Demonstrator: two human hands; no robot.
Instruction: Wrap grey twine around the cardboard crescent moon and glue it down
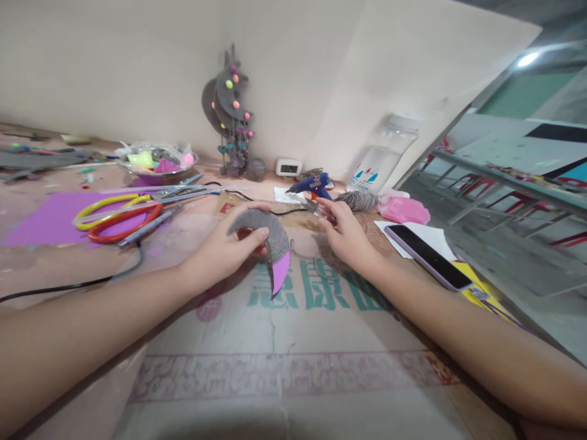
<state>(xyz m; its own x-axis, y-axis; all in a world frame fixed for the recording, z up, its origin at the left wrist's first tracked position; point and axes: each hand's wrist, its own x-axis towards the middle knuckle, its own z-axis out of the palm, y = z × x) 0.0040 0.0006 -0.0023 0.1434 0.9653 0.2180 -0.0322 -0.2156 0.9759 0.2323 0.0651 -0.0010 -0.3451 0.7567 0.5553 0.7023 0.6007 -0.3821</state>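
My left hand (233, 244) is closed around a crescent moon cutout (276, 237), thumb on its front face. Grey yarn wraps most of the crescent, while its lower tip shows bare purple. A loose yarn strand (321, 272) trails from it across the cardboard toward my right side. My right hand (343, 229) hovers over the board with bent fingers drawn together; what they hold, if anything, is unclear. Just beyond those fingertips are a blue glue gun (314, 184) and a small metal piece. A grey yarn skein (360, 201) lies right behind this hand.
Scissors with yellow and red handles (120, 217) rest on purple sheet (50, 220) at left. A metal bowl (158, 174), hanging moon decoration (229, 98), small clock (288, 167) and water bottle (383, 156) line the back. A phone (428, 256) lies right, near the table edge.
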